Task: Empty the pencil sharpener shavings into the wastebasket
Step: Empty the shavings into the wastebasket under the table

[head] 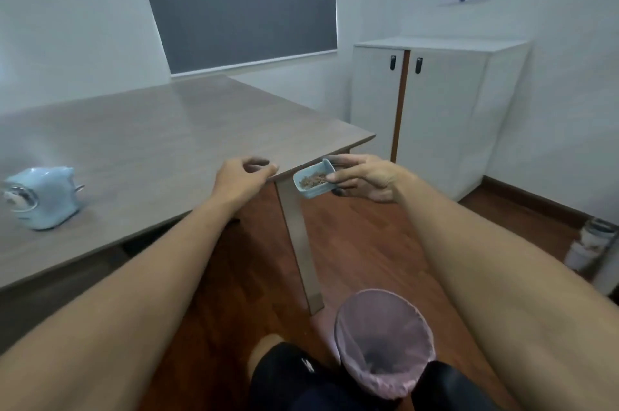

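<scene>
My right hand (366, 177) grips a small light-blue shavings drawer (313, 183), held level just past the table's near right corner, with brown shavings inside it. The light-blue pencil sharpener (43, 197) stands on the table at far left, apart from both hands. My left hand (243, 177) hovers over the table's edge near the corner, fingers curled and holding nothing. A wastebasket (385, 343) lined with a pink bag stands on the floor between my knees, well below the drawer, with a few dark bits at its bottom.
The grey wooden table (150, 129) fills the left, its metal leg (298, 243) standing just left of the wastebasket. A white cabinet (435, 115) stands against the right wall. A bottle-like container (589, 246) sits on the floor at far right.
</scene>
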`<state>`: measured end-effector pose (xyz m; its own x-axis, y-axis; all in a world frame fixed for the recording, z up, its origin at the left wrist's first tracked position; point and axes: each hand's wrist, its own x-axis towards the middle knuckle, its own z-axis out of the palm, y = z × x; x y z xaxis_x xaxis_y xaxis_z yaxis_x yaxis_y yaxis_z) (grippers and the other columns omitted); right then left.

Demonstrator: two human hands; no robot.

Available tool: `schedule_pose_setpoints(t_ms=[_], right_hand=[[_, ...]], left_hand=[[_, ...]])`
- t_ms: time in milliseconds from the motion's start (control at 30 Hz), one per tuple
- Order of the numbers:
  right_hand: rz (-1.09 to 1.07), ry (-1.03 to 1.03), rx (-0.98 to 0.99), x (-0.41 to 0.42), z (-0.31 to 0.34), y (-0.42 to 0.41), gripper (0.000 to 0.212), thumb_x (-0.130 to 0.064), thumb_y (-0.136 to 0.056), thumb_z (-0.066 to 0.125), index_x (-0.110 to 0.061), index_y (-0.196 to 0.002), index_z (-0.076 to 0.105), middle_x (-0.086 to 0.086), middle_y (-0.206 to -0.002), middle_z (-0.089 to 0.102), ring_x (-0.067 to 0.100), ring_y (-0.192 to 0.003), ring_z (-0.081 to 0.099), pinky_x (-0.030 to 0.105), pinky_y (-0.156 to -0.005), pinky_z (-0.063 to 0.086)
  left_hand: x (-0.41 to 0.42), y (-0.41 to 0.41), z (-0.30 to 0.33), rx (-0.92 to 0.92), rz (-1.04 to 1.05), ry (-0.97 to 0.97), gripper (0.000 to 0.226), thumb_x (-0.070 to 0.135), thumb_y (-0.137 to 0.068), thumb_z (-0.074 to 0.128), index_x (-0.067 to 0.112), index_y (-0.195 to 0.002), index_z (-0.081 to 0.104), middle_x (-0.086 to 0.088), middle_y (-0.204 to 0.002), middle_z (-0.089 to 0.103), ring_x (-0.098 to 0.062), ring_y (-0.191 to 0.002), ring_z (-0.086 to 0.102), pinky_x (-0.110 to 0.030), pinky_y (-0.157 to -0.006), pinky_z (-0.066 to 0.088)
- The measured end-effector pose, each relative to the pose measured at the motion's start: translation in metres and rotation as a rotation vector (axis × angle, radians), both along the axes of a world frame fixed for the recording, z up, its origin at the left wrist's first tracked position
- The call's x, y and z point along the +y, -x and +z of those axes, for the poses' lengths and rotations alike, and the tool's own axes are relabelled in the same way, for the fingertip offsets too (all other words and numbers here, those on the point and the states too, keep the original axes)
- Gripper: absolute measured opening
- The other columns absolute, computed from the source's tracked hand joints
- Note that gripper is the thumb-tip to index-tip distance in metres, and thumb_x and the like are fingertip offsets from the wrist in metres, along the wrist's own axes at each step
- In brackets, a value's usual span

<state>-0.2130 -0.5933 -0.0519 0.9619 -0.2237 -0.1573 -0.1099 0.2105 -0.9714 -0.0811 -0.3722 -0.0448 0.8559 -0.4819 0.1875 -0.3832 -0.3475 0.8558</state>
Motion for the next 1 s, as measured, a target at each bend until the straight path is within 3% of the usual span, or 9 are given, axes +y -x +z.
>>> schedule_pose_setpoints(t_ms=[67, 200, 333, 500, 833, 933, 1000], right_hand=[[0.024, -0.008, 0.010, -0.013, -0.016, 0.011, 0.050, 0.011, -0.075, 0.074, -0.012, -0.119, 0.069, 0.007, -0.109, 0.075, 0.024, -0.095, 0.073, 0.032, -0.080, 0.058], [0.030, -0.044, 0.041, -0.031, -0.044, 0.030, 0.049, 0.012, -0.075, 0.073, -0.013, -0.117, 0.070, 0.006, -0.110, 0.076, 0.023, -0.096, 0.073, 0.031, -0.076, 0.059], [-0.013, -0.085, 0.094, -0.048, -0.076, 0.050, 0.050, 0.013, -0.075, 0.073, -0.010, -0.119, 0.069, 0.009, -0.113, 0.074, 0.024, -0.099, 0.072, 0.032, -0.075, 0.059], [-0.079, -0.127, 0.187, -0.070, -0.124, 0.069, 0.048, 0.015, -0.077, 0.071, -0.011, -0.116, 0.070, 0.008, -0.113, 0.074, 0.024, -0.101, 0.072, 0.033, -0.078, 0.060], [-0.161, -0.221, 0.386, -0.103, -0.252, 0.096, 0.046, 0.016, -0.077, 0.070, -0.013, -0.113, 0.070, 0.004, -0.109, 0.075, 0.021, -0.095, 0.073, 0.031, -0.075, 0.061], [-0.194, -0.251, 0.436, -0.108, -0.290, 0.103, 0.045, 0.017, -0.076, 0.071, -0.013, -0.110, 0.071, 0.003, -0.105, 0.075, 0.019, -0.088, 0.075, 0.029, -0.068, 0.061], [-0.212, -0.264, 0.471, -0.111, -0.314, 0.105, 0.045, 0.017, -0.076, 0.071, -0.012, -0.110, 0.071, 0.002, -0.105, 0.075, 0.019, -0.088, 0.074, 0.030, -0.067, 0.061]], left_hand=[[-0.012, 0.007, -0.015, 0.026, -0.055, -0.022, 0.027, 0.038, -0.081, 0.073, 0.019, -0.099, 0.076, -0.010, -0.093, 0.073, -0.017, -0.074, 0.059, -0.029, -0.077, 0.049], [-0.035, 0.026, -0.045, 0.099, -0.158, -0.072, 0.022, 0.044, -0.078, 0.072, 0.027, -0.091, 0.077, -0.006, -0.096, 0.076, -0.023, -0.093, 0.069, -0.038, -0.088, 0.055], [-0.064, 0.045, -0.077, 0.187, -0.240, -0.089, 0.016, 0.046, -0.081, 0.071, 0.031, -0.082, 0.076, -0.004, -0.092, 0.078, -0.016, -0.084, 0.070, -0.033, -0.075, 0.057], [-0.096, 0.054, -0.125, 0.280, -0.277, -0.154, 0.031, 0.048, -0.084, 0.067, 0.020, -0.091, 0.078, -0.003, -0.091, 0.077, -0.013, -0.082, 0.069, -0.035, -0.079, 0.057], [-0.133, 0.062, -0.273, 0.473, -0.236, -0.316, 0.029, 0.049, -0.082, 0.070, 0.022, -0.089, 0.074, -0.001, -0.089, 0.074, -0.017, -0.081, 0.064, -0.032, -0.076, 0.052], [-0.137, 0.065, -0.314, 0.531, -0.181, -0.344, 0.032, 0.047, -0.079, 0.073, 0.018, -0.092, 0.076, -0.007, -0.089, 0.075, -0.017, -0.087, 0.067, -0.029, -0.077, 0.052], [-0.139, 0.066, -0.339, 0.549, -0.169, -0.369, 0.035, 0.045, -0.078, 0.074, 0.016, -0.098, 0.077, -0.004, -0.097, 0.076, -0.019, -0.095, 0.069, -0.034, -0.086, 0.056]])
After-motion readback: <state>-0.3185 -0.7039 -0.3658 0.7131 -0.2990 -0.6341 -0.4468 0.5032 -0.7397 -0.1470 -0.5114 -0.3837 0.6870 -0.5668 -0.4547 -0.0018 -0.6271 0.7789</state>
